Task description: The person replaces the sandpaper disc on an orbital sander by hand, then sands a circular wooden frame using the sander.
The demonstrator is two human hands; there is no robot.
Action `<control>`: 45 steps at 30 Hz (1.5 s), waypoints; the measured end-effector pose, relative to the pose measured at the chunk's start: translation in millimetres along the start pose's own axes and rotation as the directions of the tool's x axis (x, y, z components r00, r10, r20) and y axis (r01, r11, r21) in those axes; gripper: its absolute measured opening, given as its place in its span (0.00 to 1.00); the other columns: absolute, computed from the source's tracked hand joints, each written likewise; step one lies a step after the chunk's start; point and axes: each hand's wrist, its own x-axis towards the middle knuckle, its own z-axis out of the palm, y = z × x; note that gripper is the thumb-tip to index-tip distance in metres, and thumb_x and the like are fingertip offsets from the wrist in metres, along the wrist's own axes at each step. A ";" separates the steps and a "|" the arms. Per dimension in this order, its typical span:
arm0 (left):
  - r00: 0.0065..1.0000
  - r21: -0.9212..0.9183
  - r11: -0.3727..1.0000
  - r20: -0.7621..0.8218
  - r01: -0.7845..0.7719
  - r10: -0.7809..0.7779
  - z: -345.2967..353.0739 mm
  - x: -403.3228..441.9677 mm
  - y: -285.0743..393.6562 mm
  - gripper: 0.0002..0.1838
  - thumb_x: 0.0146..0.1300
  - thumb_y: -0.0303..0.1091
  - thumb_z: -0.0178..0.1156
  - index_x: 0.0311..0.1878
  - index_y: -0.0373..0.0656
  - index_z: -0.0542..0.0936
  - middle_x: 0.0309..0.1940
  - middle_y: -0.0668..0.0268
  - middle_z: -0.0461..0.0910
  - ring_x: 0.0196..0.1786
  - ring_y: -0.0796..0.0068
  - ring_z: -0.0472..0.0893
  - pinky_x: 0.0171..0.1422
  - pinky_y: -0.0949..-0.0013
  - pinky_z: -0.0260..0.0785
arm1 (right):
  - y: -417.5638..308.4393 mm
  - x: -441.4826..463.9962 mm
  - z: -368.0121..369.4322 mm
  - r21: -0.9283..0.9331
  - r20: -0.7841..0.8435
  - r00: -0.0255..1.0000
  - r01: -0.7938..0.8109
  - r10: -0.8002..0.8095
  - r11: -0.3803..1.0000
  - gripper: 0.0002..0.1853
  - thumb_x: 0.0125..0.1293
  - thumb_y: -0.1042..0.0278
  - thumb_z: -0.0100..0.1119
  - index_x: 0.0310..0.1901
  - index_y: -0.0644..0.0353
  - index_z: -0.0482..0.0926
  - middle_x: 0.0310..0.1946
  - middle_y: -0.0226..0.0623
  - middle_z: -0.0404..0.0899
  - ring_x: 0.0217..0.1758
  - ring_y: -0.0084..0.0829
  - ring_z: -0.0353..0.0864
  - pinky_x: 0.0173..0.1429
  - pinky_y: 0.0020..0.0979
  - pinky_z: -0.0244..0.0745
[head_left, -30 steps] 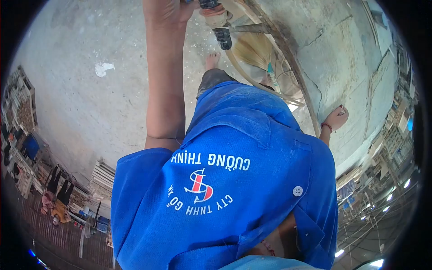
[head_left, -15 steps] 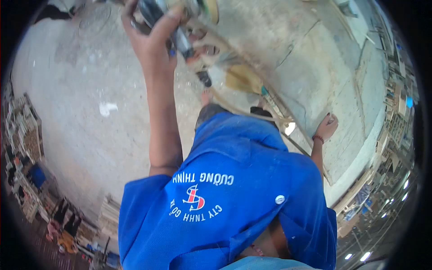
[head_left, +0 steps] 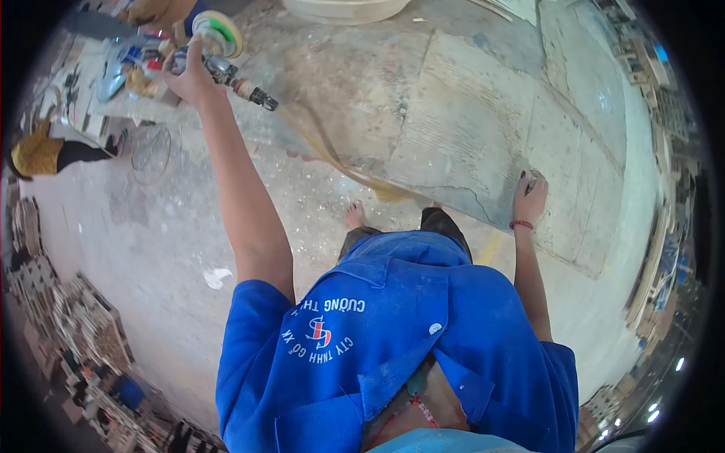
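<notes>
Grey floor (head_left: 174, 249), green-and-cream disc (head_left: 217, 33), black-bodied tool (head_left: 221, 71)

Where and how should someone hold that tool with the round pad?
Probably by the dark body of the tool, from the side away from the round pad, where the left hand holds it: the body is long and narrow, the pad is broad, and a hose trails from one end.

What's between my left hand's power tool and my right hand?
The head view shows a hose and a worn, cracked surface between the power tool and your right hand.
</notes>
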 end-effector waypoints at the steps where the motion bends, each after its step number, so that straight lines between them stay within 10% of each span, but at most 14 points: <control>1: 0.999 -0.006 1.000 -0.043 0.013 -0.013 7.6 3.4 -7.3 0.32 0.49 0.24 0.76 0.56 0.39 0.69 0.50 0.58 0.75 0.46 0.68 0.79 0.48 0.64 0.77 | 0.7 0.5 2.1 0.007 -0.005 1.000 0.009 -0.009 1.000 0.16 0.68 0.62 0.60 0.55 0.54 0.77 0.43 0.42 0.78 0.41 0.42 0.80 0.45 0.42 0.75; 14: 0.908 0.293 0.920 -0.247 -0.263 0.338 28.5 39.0 -89.8 0.31 0.53 0.29 0.73 0.56 0.38 0.66 0.51 0.49 0.73 0.48 0.54 0.77 0.52 0.56 0.77 | -15.7 1.9 -11.0 0.059 0.100 0.991 -0.101 0.095 0.993 0.17 0.69 0.60 0.61 0.55 0.57 0.77 0.45 0.45 0.78 0.43 0.46 0.80 0.46 0.43 0.76; 20: 0.988 -0.207 0.974 -0.142 -0.090 0.061 49.9 -12.1 -66.5 0.28 0.51 0.27 0.73 0.53 0.48 0.68 0.50 0.54 0.75 0.47 0.56 0.79 0.39 0.48 0.80 | -5.4 -1.2 -3.1 0.079 0.004 1.000 0.026 -0.026 0.997 0.16 0.68 0.62 0.61 0.55 0.59 0.77 0.46 0.49 0.78 0.48 0.52 0.79 0.49 0.46 0.76; 32: 0.934 -0.157 0.959 0.310 0.236 -0.179 130.3 -175.3 -9.7 0.14 0.60 0.34 0.67 0.45 0.38 0.76 0.45 0.56 0.80 0.41 0.61 0.83 0.36 0.60 0.80 | -9.1 -2.3 -17.0 0.316 0.122 0.981 -0.182 0.151 0.931 0.20 0.65 0.55 0.63 0.53 0.56 0.78 0.40 0.46 0.78 0.43 0.49 0.80 0.45 0.46 0.76; 36: 0.960 -0.132 0.975 0.241 0.181 -0.145 174.0 -234.8 -29.9 0.15 0.58 0.32 0.67 0.46 0.38 0.76 0.45 0.54 0.79 0.41 0.60 0.82 0.37 0.60 0.81 | 13.1 -15.7 -5.0 0.588 0.108 0.984 -0.178 0.142 0.789 0.16 0.65 0.62 0.65 0.52 0.58 0.79 0.35 0.36 0.78 0.33 0.30 0.78 0.37 0.32 0.73; 45: 0.983 -0.108 0.985 0.143 0.136 -0.120 256.1 -396.6 -79.8 0.33 0.55 0.25 0.69 0.61 0.39 0.63 0.52 0.51 0.73 0.46 0.56 0.80 0.39 0.55 0.83 | 142.4 -36.8 -134.3 0.713 0.411 0.908 -0.264 -0.083 0.649 0.12 0.68 0.69 0.64 0.51 0.61 0.80 0.39 0.34 0.81 0.34 0.21 0.77 0.39 0.25 0.73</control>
